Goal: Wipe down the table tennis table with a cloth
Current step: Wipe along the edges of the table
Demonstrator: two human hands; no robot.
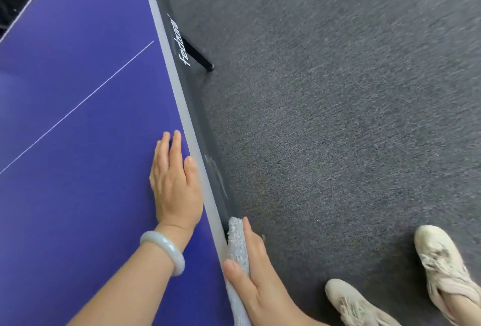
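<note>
The grey carpet [338, 91] fills everything on the outer side of your right fingers. The purple table tennis table [65, 91] spreads under and ahead of your left fingers. A thin white centre line [78, 107] crosses it well beyond your left fingertips. A pale edge band [179, 107] runs just beside your left thumb. The table's dark side panel [197, 127] drops from that band, and white lettering [182, 52] shows on it far ahead of both sets of fingers.

Your left hand [174, 185] lies flat on the purple top, palm down. Its fingers are straight, close together and grasping nothing, and the thumb lies along the edge band.

Your right hand [257, 281] is at the table's side edge, nearer you than the left fingers. Its fingers are stretched out straight, pressing the cloth [236, 245] against the edge, and the thumb rests up by the band. It is a flat press, not a clenched hold.

The cloth is pale and fluffy and lies between your right fingers and the table's edge. Its far end sticks out just past your right fingertips, and its near end runs out of view below.

Two off-white shoes [359, 305] [442, 265] stand on the carpet, well out from your right fingers. A black table leg [200, 55] reaches the floor far ahead of your fingertips. A pale bangle [166, 247] sits on your left wrist, behind the fingers.
</note>
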